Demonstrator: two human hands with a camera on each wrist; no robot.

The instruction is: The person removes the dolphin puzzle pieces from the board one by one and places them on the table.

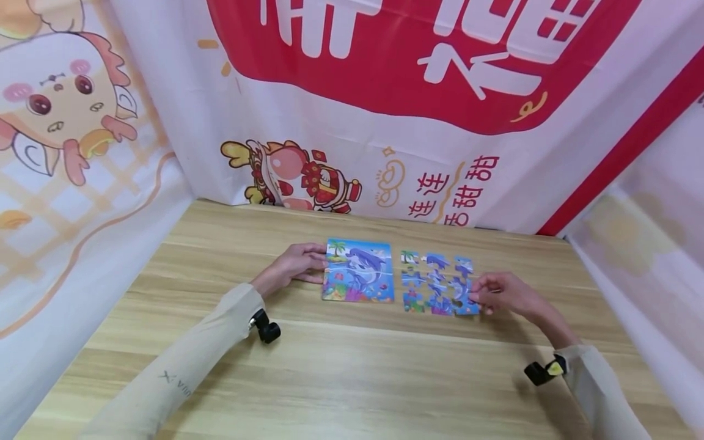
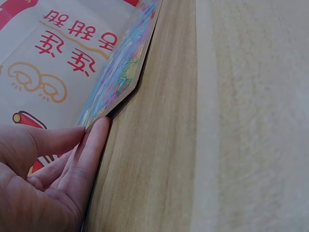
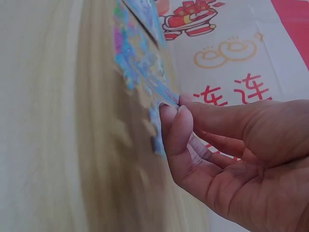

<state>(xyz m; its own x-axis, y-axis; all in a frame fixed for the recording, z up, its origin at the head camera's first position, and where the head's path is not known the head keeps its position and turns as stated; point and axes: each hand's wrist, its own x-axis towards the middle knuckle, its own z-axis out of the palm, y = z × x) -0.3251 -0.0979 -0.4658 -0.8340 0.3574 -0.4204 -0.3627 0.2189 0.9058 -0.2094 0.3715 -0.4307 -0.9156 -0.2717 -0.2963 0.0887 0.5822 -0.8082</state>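
Note:
A square dolphin picture puzzle board lies on the wooden table, with a palm tree and sea plants printed on it. At its left edge my left hand pinches the board; the left wrist view has the thumb and fingers of the left hand at one corner. Several loose jigsaw pieces with the same print lie in spaced rows to the board's right. My right hand is at the lower right of these rows. Between its thumb and fingertips it pinches a jigsaw piece, tilted above the others.
The light wooden table carries the board and pieces. Behind it hangs a white and red printed cloth, with another patterned cloth on the left. A black wrist camera is strapped to the left sleeve, another to the right.

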